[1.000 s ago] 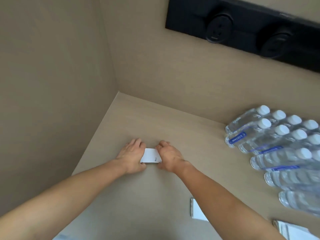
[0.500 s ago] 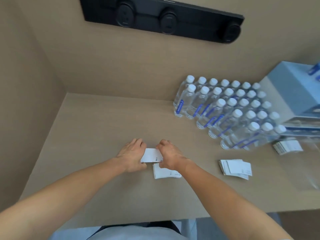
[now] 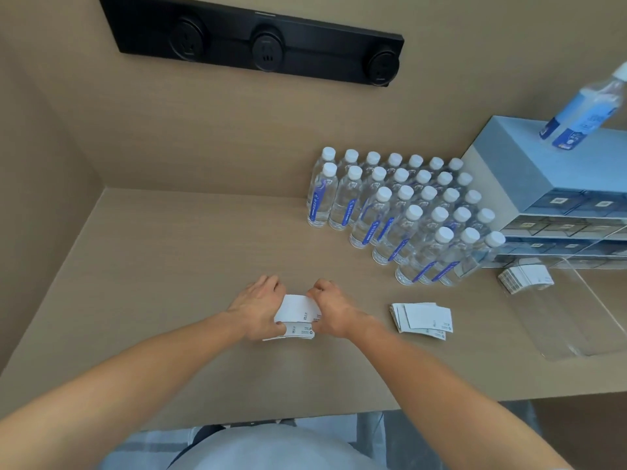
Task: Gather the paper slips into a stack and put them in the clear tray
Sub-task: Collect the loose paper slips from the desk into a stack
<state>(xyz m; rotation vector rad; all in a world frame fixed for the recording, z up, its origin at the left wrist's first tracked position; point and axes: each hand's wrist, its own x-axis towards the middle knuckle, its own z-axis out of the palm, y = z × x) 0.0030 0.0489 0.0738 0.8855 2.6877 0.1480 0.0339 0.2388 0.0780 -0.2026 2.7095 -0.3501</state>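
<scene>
A small stack of white paper slips (image 3: 297, 308) is squeezed between my left hand (image 3: 259, 308) and my right hand (image 3: 330, 308) at the middle of the tan table. It rests over a second pile of slips (image 3: 295, 332) lying flat under my left thumb. A third, fanned pile of slips (image 3: 422, 317) lies loose to the right of my right hand. The clear tray (image 3: 583, 313) sits at the table's right side, and more slips (image 3: 524, 278) lie at its far end.
Several rows of capped water bottles (image 3: 403, 212) stand behind and to the right of my hands. A blue-grey drawer cabinet (image 3: 543, 184) with bottles on top stands at the far right. A black socket strip (image 3: 258, 45) is on the back wall. The table's front edge (image 3: 305, 412) is near my body.
The camera swung right and pulled back, bringing the bottles, cabinet, tray and other piles into view. The stack in my hands now lies over the flat pile that was nearer me.
</scene>
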